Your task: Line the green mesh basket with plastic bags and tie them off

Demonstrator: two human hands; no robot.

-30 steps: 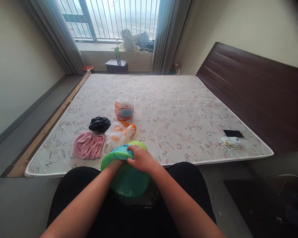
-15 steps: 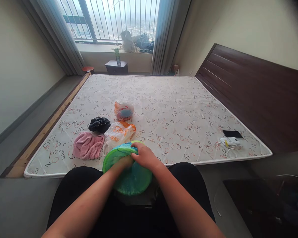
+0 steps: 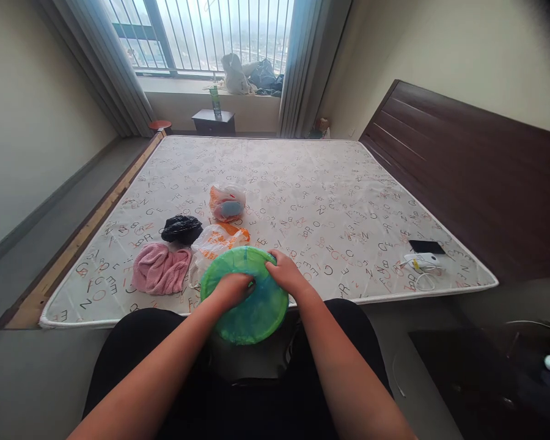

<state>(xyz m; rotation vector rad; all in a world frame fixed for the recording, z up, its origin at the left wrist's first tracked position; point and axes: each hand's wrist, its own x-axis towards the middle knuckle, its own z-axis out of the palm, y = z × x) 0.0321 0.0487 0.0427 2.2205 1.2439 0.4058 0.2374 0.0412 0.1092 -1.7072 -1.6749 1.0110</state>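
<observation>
A round green-rimmed, blue-green thing (image 3: 242, 324), seemingly of thin, see-through material, is held over the gap between my knees, its broad face turned up towards me. My right hand (image 3: 286, 273) grips its upper right edge, thumb on the face and the other fingers behind the rim. My left hand (image 3: 233, 289) lies over the middle of the face with its fingers curled together; what they pinch, if anything, is hidden. Just beyond the rim is a white-and-orange plastic bag (image 3: 215, 241). A pink cloth (image 3: 160, 269) lies crumpled to the left.
On the letter-patterned mattress (image 3: 302, 177) lie a black plastic bag (image 3: 182, 229), a tied clear bag (image 3: 228, 203) with things inside, a dark phone (image 3: 426, 247) and a white device with a cable (image 3: 421, 261). A dark table (image 3: 467, 366) stands at lower right.
The round thing has swung up and slightly right, its face now flatter to me. My left hand has come up out of its hollow, and my right hand has shifted right along the rim.
</observation>
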